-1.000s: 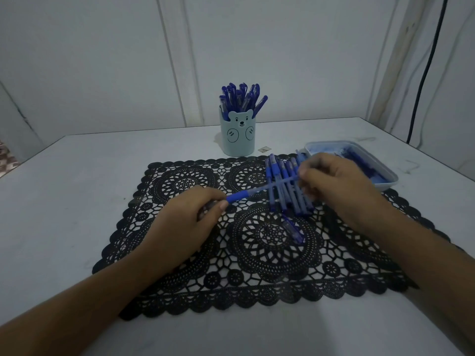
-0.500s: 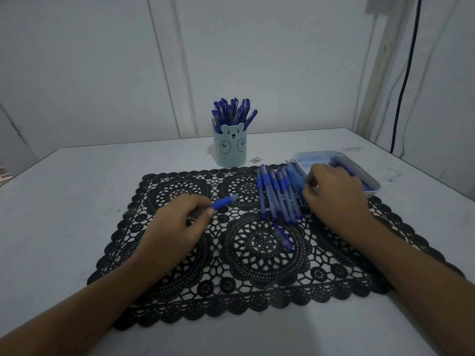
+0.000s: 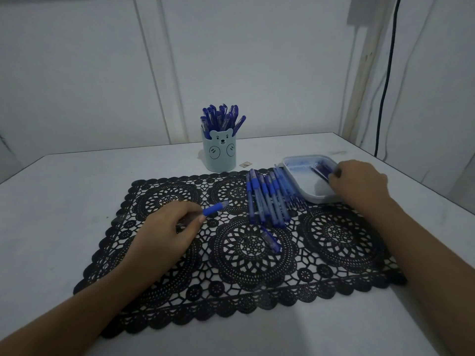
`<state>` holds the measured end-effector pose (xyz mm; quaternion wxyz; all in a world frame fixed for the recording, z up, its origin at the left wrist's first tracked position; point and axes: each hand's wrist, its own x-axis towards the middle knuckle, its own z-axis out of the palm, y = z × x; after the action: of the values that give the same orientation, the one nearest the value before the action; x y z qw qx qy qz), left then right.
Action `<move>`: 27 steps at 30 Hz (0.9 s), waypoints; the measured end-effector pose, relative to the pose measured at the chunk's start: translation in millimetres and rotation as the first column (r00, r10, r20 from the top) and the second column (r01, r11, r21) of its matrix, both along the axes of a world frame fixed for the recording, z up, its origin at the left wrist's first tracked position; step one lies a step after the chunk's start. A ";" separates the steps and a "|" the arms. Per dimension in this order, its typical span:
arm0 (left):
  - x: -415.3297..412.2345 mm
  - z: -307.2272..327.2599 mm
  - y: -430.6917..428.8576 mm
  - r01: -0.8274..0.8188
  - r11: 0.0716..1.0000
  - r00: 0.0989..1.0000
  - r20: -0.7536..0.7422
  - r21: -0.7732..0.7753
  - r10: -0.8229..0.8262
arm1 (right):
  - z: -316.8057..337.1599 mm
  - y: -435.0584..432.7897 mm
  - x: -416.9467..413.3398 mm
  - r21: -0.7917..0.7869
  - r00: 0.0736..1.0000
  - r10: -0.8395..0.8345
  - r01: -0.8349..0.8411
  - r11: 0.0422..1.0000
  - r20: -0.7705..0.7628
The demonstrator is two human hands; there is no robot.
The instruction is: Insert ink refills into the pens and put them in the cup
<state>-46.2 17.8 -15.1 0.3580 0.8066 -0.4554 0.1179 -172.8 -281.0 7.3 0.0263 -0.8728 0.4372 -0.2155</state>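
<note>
Left hand (image 3: pixel 167 228), centre-left, grasps a pen barrel (image 3: pixel 215 208), tip pointing up-right. Cup (image 3: pixel 219 155) stands upper centre, full of pens. Right hand (image 3: pixel 359 185) reaches into tray (image 3: pixel 305 160) at the refills (image 3: pixel 321 171); its grip cannot be told. Step, likely: fetching a refill. Next: lift one, align it, slide it in.

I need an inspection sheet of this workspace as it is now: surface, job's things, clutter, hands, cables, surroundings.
Surface: white table with a black lace placemat on it.
Job's things: bear cup behind the placemat, full of blue pens; row of pens lying on the placemat beside the white tray; refills in the tray; one short blue piece lying alone, nearer.
Clutter: small scrap beside the cup.
Hands: left hand grips the held pen; right hand is at the refills, grip not visible.
Cables: black cable hanging down the right wall.
Surroundings: white panelled walls.
</note>
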 end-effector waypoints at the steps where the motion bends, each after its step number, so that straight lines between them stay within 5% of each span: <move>1: 0.0 -0.2 0.0 -0.002 1.000 1.000 0.002 0.002 0.002 | -0.3 -5.2 0.2 0.038 0.999 -0.022 0.023 0.999 -0.026; 13: -1.4 -0.1 -0.1 -0.004 1.000 1.000 0.013 0.013 0.004 | 1.0 -10.9 8.8 0.185 0.988 -0.023 0.051 0.981 -0.149; 20: -1.8 0.1 -0.3 0.026 1.000 1.000 0.005 -0.005 -0.026 | 16.2 11.4 11.8 0.105 0.942 0.222 -0.254 0.961 0.250; 23: -1.9 0.7 -0.3 0.055 0.998 0.998 0.008 -0.004 -0.055 | 32.6 42.7 9.3 0.298 0.796 0.347 -0.531 0.793 0.496; 27: -2.2 1.4 -0.2 0.090 0.996 0.996 0.003 0.002 -0.090 | 38.0 81.2 3.2 0.545 0.598 0.212 -0.797 0.261 0.773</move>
<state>-48.4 17.6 -13.7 0.3615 0.7855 -0.4917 0.1023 -169.5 -199.9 45.3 0.6589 -0.7183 0.1258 -0.1843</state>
